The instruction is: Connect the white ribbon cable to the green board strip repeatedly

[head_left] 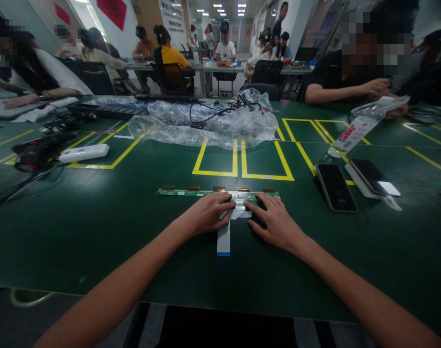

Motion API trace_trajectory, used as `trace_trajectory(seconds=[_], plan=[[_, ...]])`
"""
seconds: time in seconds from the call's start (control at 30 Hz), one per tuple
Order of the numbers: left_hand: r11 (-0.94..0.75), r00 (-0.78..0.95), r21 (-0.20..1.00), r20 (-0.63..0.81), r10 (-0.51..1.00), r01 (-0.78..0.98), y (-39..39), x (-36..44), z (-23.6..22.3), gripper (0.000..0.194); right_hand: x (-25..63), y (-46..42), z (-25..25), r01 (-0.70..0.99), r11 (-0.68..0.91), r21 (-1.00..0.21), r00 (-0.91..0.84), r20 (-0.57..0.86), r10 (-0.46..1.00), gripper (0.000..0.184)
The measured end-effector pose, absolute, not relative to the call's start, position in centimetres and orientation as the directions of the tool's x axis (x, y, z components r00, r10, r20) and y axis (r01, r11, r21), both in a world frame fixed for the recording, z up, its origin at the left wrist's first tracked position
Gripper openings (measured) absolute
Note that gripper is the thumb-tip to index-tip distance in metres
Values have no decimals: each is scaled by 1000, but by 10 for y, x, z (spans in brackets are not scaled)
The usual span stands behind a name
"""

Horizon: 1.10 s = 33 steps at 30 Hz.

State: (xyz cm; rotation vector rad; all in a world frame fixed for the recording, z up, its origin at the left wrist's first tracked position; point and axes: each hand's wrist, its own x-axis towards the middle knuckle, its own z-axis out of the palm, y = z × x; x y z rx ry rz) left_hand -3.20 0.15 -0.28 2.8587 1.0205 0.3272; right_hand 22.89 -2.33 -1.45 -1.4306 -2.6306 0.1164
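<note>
A long, narrow green circuit board (182, 192) lies across the table before me, with gold-coloured tabs along its far edge. A white flat ribbon cable (223, 239) comes off its middle toward me and ends in a blue strip. My left hand (209, 211) rests with fingers stretched over the board and the cable's left side. On the other side, my right hand (274, 220) lies with fingers spread, its fingertips at the board and the cable's right edge. Part of the cable and its joint with the board are hidden under my fingers.
Crumpled clear plastic wrap (213, 123) with black cables lies beyond the board. To the right are a phone (336, 188), a second phone (370, 176) on a white item and a bottle (356, 130). A white device (84, 153) lies left. Other people sit around.
</note>
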Motion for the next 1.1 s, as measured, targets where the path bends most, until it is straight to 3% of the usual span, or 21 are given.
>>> trace_trajectory(seconds=[0.63, 1.1], plan=[[-742, 733, 124, 117, 670, 659, -6, -25, -4, 40, 226, -26, -18, 827, 537, -169, -527, 104, 844, 53], [-710, 684, 134, 191, 704, 692, 0, -21, -10, 35, 230, -21, -19, 812, 558, -172, -546, 116, 830, 53]])
